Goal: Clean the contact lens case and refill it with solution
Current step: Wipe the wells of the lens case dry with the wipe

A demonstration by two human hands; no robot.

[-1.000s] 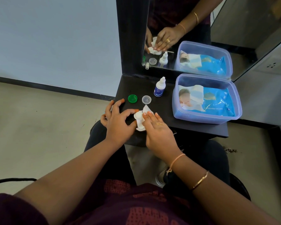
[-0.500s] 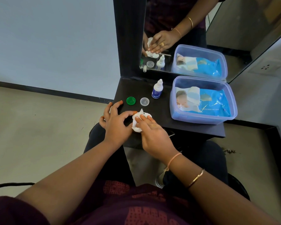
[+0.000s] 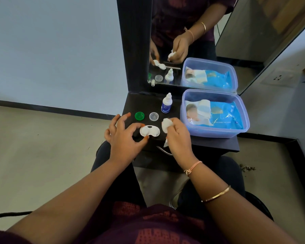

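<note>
The white contact lens case (image 3: 149,131) lies open on the black shelf (image 3: 209,144), both wells uncovered. My left hand (image 3: 124,137) pinches its left end between thumb and forefinger. My right hand (image 3: 177,136) holds a crumpled white wipe (image 3: 166,125) just right of the case, lifted off it. A green cap (image 3: 139,115) and a clear cap (image 3: 153,116) sit behind the case. The small white solution bottle (image 3: 166,103) with a blue label stands upright further back.
A lilac plastic tub (image 3: 217,132) holding a blue pack of wet wipes (image 3: 225,114) fills the shelf's right side. A mirror (image 3: 192,41) rises at the back and reflects everything. The shelf's front edge is right under my hands.
My right hand has lifted the wipe off the case and moved it right, baring both wells. My left hand keeps hold of the case's left end.
</note>
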